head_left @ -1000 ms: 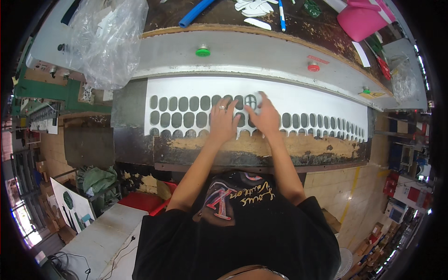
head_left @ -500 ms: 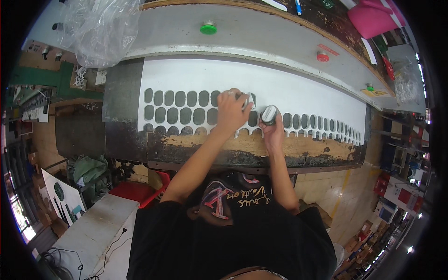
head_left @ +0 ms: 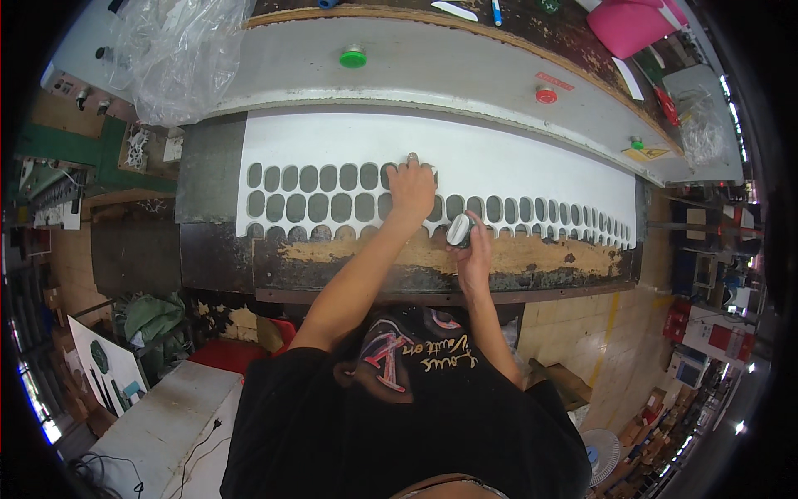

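A white sheet (head_left: 499, 162) lies across the worn table (head_left: 532, 259), its near edge over a strip of scuffed bare wood. Oval holes (head_left: 290, 178) run through it in rows: the far row goes from the left end to about the middle, the next row goes on toward the right end, where the holes look smaller, and a row of open scallops lines the near edge.

The two hands are apart. The left hand (head_left: 411, 190) is palm down over the sheet at the right end of the far row, fingers bent; they hide what lies under them, so whether they grip anything cannot be told. The right hand (head_left: 474, 248), nearer and a little to the right, is closed around a small oval block (head_left: 460, 231), white on its face and dark around the side, tilted over the sheet's near edge.

On the far side, a grey beam (head_left: 449, 71) spans the table, with a green button (head_left: 353, 58) left of the middle and a red button (head_left: 546, 96) to the right. A clear plastic bag (head_left: 179, 62) hangs at far left. Beyond the beam are a pen (head_left: 496, 12) and, at far right, a pink container (head_left: 636, 29).
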A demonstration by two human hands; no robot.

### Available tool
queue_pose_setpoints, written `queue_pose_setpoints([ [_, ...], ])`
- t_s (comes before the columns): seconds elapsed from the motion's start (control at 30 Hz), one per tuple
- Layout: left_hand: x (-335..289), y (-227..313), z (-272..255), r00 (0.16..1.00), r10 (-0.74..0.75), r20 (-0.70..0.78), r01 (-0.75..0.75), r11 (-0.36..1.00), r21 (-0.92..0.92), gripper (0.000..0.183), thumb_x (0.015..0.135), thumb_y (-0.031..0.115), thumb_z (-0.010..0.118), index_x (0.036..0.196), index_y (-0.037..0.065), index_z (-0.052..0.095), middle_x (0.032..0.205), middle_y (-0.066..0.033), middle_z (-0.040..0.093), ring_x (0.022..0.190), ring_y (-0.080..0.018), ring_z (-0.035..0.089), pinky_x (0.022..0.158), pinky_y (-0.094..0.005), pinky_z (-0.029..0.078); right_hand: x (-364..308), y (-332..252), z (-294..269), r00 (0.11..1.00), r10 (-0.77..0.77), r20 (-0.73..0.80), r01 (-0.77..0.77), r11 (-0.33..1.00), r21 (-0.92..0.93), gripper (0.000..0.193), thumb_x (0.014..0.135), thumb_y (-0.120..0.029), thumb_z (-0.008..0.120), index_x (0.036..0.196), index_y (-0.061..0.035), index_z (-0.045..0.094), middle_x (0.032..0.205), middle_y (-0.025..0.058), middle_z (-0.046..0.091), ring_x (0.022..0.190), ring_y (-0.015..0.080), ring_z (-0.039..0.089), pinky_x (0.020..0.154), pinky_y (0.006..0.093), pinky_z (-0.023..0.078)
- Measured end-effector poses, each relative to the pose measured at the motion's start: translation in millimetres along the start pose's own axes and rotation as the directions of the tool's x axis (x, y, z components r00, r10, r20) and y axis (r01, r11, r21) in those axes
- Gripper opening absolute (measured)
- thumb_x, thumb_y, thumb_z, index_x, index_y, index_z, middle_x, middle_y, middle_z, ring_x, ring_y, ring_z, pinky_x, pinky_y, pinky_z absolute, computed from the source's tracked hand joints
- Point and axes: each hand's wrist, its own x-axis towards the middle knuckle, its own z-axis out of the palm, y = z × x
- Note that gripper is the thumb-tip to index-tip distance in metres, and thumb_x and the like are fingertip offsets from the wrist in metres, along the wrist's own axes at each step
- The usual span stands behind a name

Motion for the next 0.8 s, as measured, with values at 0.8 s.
queue_pose_setpoints([
  [0.8,-89,23,-65,0.998,0.049,-0.032,-0.048,0.369,-0.928,0.031,0.106,0.020,0.044,0.128,0.001,0.053,0.100,-0.0135,0.070,0.084,-0.0250,0.068,0.079,-0.0327,0.051,-8,-3,17,0.993,-0.111,-0.026,0.106,0.982,-0.155,0.025,0.099,-0.003,0.063,0.123,0.0036,0.065,0.107,0.0053,0.069,0.096,0.0109,0.064,0.086,0.0255,0.051],
])
